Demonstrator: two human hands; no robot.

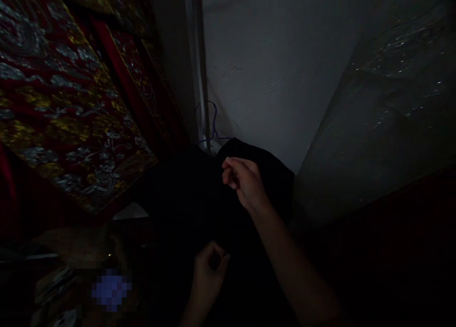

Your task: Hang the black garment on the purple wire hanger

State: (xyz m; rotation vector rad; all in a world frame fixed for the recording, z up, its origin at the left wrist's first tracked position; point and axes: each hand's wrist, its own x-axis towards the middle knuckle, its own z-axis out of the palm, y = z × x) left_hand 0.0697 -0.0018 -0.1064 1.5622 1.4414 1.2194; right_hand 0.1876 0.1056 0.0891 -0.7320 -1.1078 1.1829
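The scene is very dark. My right hand [242, 180] is raised over a black cloth [256, 161], its fingers curled and pinched together; what they hold is too small to make out. My left hand [210, 267] sits lower and nearer to me, fingers also closed in a pinch with something small and pale at the fingertips. A thin purple thread [213, 123] loops up against the wall just beyond the cloth. Both hands hover over the same dark fabric, about a hand's length apart.
Red panels with gold and silver embroidery [67, 104] lean at the left. A pale wall [270, 70] and a metal strip [197, 66] stand behind. A grey speckled surface [384, 127] slopes at the right. Papers and a blurred bluish patch [110, 289] lie at the lower left.
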